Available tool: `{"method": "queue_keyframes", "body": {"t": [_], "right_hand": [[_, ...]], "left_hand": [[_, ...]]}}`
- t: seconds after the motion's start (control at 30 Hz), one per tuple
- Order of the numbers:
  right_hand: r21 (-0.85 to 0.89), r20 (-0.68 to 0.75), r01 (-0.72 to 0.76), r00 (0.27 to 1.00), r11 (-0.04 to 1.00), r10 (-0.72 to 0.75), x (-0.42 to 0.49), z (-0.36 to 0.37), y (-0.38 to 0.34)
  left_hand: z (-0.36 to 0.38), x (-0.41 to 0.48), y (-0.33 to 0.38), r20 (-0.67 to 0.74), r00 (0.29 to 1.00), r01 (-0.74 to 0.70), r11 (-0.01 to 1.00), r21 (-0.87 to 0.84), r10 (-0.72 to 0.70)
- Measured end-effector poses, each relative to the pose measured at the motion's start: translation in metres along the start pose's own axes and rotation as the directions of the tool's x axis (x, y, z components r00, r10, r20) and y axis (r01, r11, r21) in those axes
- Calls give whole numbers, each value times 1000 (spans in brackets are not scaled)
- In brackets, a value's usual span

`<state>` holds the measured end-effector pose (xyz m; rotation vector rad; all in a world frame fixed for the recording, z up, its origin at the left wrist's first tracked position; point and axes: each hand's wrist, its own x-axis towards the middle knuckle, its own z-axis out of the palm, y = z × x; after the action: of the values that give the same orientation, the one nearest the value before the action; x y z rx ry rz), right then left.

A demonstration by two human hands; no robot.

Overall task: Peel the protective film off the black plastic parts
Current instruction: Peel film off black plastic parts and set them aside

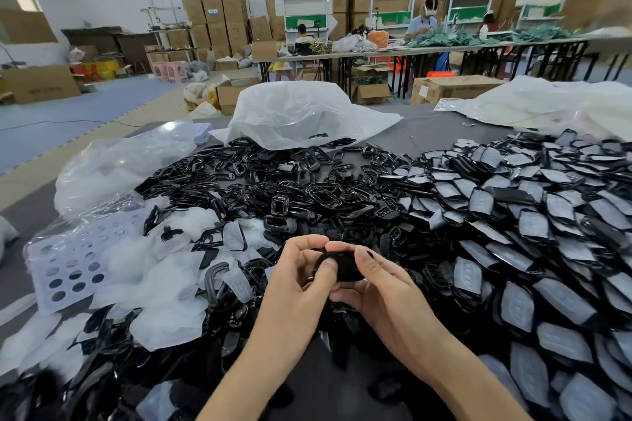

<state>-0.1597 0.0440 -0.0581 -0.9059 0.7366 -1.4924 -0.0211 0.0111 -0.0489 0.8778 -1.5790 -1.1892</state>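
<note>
So the person is holding one black part (pixel 343 267) up over the bench (pixel 427 133), with both hands on it. The left hand (pixel 301 270) is curling round the part's left end, thumb lying flat across its face. The right hand (pixel 379 280) is gripping the right end, fingertips hooking over the top edge. Can't really tell whether any film is on this part, since the fingers are covering too much of it.

Everything else, going from that part:

- **Right:** a big heap of filmed parts (pixel 547 232) is spreading out, each one wearing a cloudy greyish film.
- **Beyond:** a heap of bare glossy frames (pixel 273 181) is sitting there. Further beyond, a white bag (pixel 301 113) is slumping on the bench, its edge touching the frames.
- **Left:** loose films (pixel 160 284) are lying in a pale pile, with a few black pieces mixed in. Further left, a lilac sheet (pixel 68 270) with round holes is lying partly under clear plastic.
- **Below, nearer the person:** more black pieces are lying around, too blurred to make out.
</note>
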Motion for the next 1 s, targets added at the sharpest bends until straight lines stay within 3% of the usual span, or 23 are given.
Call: {"method": "queue_keyframes", "body": {"t": [0.13, 0.23, 0.33, 0.4, 0.5, 0.6, 0.7, 0.87, 1.0], "right_hand": [[14, 31, -4, 1000, 1000, 4, -1, -1, 0], [-84, -43, 39, 998, 996, -43, -1, -1, 2], [-282, -172, 58, 979, 958, -110, 1, -1, 5], [-356, -248, 45, 958, 933, -141, 2, -4, 7], [-358, -337, 60, 922, 932, -189, 3, -10, 7], [-352, -381, 68, 901, 933, -209, 3, -12, 5], [-334, -396, 66, 895, 940, -204, 2, -13, 3], [-266, -414, 75, 892, 961, -184, 3, -12, 1], [-235, -409, 72, 897, 969, -166, 3, -11, 0]], "left_hand": [[-1, 1, 0, 19, 1000, -15, 999, 48, 14], [-5, 1, -5, -9, 992, -116, 942, 313, 125], [-14, 2, -7, -5, 946, -244, 719, 650, 325], [-25, 6, -8, -42, 931, -210, 626, 751, 363], [-40, 11, -13, -91, 951, -51, 440, 897, 297], [-44, 12, -20, -49, 983, -1, 273, 962, 175], [-45, 13, -20, -36, 989, -7, 292, 957, 141], [-41, 10, -17, -81, 966, -57, 506, 861, 247], [-37, 10, -18, -71, 967, -118, 679, 725, 244]]}}
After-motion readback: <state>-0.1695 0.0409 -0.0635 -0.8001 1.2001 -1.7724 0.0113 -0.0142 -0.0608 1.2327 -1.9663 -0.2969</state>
